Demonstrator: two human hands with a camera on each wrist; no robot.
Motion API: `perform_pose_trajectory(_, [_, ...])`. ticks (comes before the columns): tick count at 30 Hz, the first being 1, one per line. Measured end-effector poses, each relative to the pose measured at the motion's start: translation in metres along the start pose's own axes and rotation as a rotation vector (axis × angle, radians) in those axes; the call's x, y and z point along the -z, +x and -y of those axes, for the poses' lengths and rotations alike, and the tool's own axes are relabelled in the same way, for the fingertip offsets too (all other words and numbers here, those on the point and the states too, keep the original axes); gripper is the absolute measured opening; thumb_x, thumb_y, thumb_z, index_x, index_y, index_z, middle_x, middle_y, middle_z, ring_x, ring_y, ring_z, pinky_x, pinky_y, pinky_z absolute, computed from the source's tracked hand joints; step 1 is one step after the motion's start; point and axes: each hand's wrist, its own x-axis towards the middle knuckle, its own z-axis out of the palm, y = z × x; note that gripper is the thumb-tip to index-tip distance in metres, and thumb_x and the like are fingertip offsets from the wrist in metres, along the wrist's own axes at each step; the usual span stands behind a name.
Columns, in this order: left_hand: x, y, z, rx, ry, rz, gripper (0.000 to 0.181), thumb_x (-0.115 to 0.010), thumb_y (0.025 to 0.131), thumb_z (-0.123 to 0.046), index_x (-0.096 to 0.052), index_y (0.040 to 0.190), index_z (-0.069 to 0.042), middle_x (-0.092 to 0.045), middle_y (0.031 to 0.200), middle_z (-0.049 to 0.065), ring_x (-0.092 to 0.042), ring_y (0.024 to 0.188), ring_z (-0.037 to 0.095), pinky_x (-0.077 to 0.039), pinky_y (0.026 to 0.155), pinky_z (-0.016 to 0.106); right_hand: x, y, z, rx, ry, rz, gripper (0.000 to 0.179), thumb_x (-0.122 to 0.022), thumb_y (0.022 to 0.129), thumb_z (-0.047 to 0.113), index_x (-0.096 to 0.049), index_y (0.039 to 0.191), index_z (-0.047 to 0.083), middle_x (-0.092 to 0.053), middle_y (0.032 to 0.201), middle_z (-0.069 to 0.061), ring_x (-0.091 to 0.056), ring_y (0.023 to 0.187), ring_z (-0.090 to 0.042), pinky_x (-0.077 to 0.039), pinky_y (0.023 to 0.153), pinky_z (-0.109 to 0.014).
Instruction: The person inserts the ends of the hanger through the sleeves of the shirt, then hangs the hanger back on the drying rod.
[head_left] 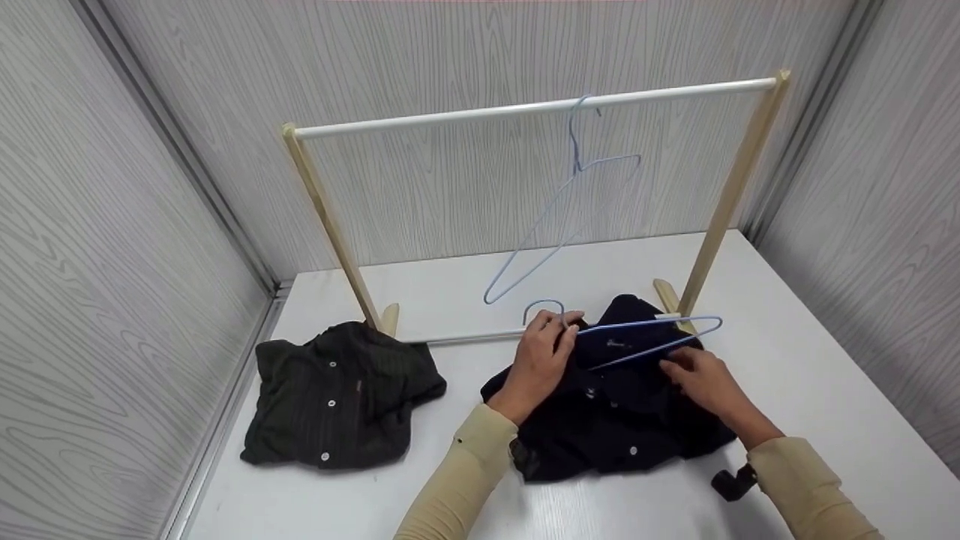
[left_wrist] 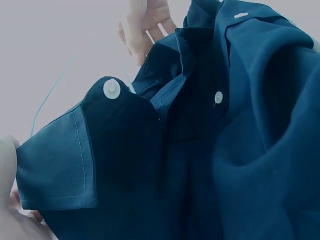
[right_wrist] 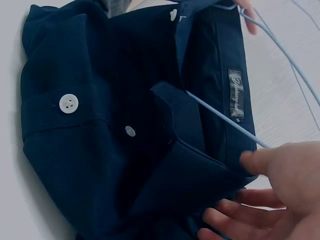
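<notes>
A dark navy button-up shirt (head_left: 600, 435) lies on the table, its collar (right_wrist: 227, 45) spread with the label showing. My left hand (head_left: 541, 360) grips the blue wire hanger (head_left: 652, 324) near its hook together with the left side of the collar. One end of the hanger dips into the neck opening, while the other sticks out over the collar to the right. My right hand (head_left: 697, 375) pinches the right side of the collar, thumb on top and fingers below, as the right wrist view shows. The shirt fabric (left_wrist: 190, 175) fills most of the left wrist view.
Behind the shirt stands a rack with a white rail (head_left: 450, 117) and wooden legs (head_left: 724, 202). A second blue hanger (head_left: 532, 225) hangs from that rail. On the left lies a dark green shirt (head_left: 337, 405) with white buttons. Pale wood-grain walls (head_left: 187, 45) enclose the table.
</notes>
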Motion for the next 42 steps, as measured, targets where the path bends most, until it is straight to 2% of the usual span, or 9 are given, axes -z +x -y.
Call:
perform_pose_trajectory(7, [0.0,-0.002,0.0,0.053,0.009,0.016,0.03,-0.049,0.105,-0.024,-0.061,0.13,-0.013,-0.062,0.114,0.006,-0.058,0.103,0.017,-0.049,0.094,0.031,-0.002,0.002,-0.001,-0.024,0.011,0.012,0.036,-0.058,0.1,0.023,-0.065,0.115,-0.009,-0.067,0.084,-0.013,-0.061,0.07,-0.012,-0.053,0.06,-0.025])
perform_pose_trajectory(12, [0.001,-0.004,0.001,0.061,0.04,0.026,0.032,-0.044,0.106,-0.028,-0.06,0.129,-0.011,-0.065,0.12,0.006,-0.059,0.103,0.021,-0.049,0.094,0.033,0.004,-0.001,-0.003,-0.029,0.057,-0.061,0.034,-0.058,0.099,0.014,-0.065,0.119,-0.012,-0.07,0.095,-0.023,-0.065,0.063,-0.01,-0.055,0.058,-0.023])
perform_pose_trajectory(19, [0.001,-0.004,-0.001,0.089,0.084,0.037,0.03,-0.044,0.106,-0.024,-0.058,0.129,-0.014,-0.066,0.105,0.007,-0.054,0.084,0.019,-0.05,0.079,0.031,0.025,-0.003,0.004,-0.008,0.111,-0.143,0.032,-0.056,0.099,0.014,-0.066,0.118,-0.011,-0.071,0.093,-0.021,-0.068,0.061,-0.007,-0.057,0.059,-0.023])
perform_pose_trajectory(23, [0.002,-0.004,-0.005,0.101,0.094,0.046,0.028,-0.043,0.106,-0.023,-0.059,0.126,-0.012,-0.064,0.1,0.007,-0.054,0.083,0.019,-0.051,0.077,0.03,0.034,-0.005,0.009,0.022,0.112,-0.182,0.03,-0.053,0.1,0.013,-0.068,0.113,-0.009,-0.07,0.1,-0.026,-0.068,0.065,-0.003,-0.058,0.061,-0.022])
perform_pose_trajectory(30, [0.005,-0.001,-0.012,0.113,0.097,0.001,0.022,-0.044,0.103,-0.018,-0.062,0.111,-0.009,-0.064,0.1,0.006,-0.056,0.08,0.018,-0.051,0.075,0.029,0.043,-0.008,0.02,0.105,0.171,-0.22,0.027,-0.049,0.102,0.008,-0.067,0.105,-0.012,-0.066,0.102,-0.029,-0.066,0.077,0.007,-0.059,0.069,-0.023])
perform_pose_trajectory(32, [0.006,0.0,-0.014,0.122,0.106,-0.021,0.021,-0.044,0.102,-0.018,-0.063,0.107,-0.009,-0.065,0.097,0.005,-0.057,0.079,0.017,-0.051,0.073,0.029,0.044,-0.008,0.023,0.134,0.161,-0.252,0.024,-0.05,0.101,0.006,-0.067,0.101,-0.012,-0.066,0.1,-0.029,-0.065,0.076,0.01,-0.058,0.068,-0.021])
perform_pose_trajectory(38, [0.007,0.004,-0.018,0.126,0.14,-0.079,0.021,-0.044,0.101,-0.017,-0.063,0.098,-0.009,-0.067,0.09,0.004,-0.063,0.076,0.018,-0.053,0.069,0.03,0.044,-0.011,0.028,0.204,0.009,-0.386,0.016,-0.055,0.098,0.003,-0.068,0.093,-0.005,-0.069,0.087,-0.021,-0.058,0.07,0.017,-0.051,0.061,-0.008])
perform_pose_trajectory(40, [0.007,0.005,-0.02,0.117,0.13,-0.084,0.02,-0.044,0.1,-0.016,-0.062,0.097,-0.009,-0.068,0.09,0.004,-0.064,0.075,0.018,-0.053,0.068,0.03,0.043,-0.012,0.028,0.195,-0.007,-0.385,0.016,-0.052,0.099,0.003,-0.065,0.095,-0.005,-0.066,0.084,-0.019,-0.057,0.068,0.014,-0.05,0.059,-0.008])
perform_pose_trajectory(42, [0.006,0.006,-0.021,0.108,0.105,-0.081,0.019,-0.044,0.1,-0.015,-0.062,0.097,-0.009,-0.068,0.091,0.004,-0.065,0.075,0.018,-0.053,0.069,0.03,0.043,-0.013,0.027,0.171,0.019,-0.338,0.018,-0.045,0.102,0.006,-0.059,0.102,-0.006,-0.063,0.085,-0.018,-0.057,0.067,0.007,-0.052,0.059,-0.012])
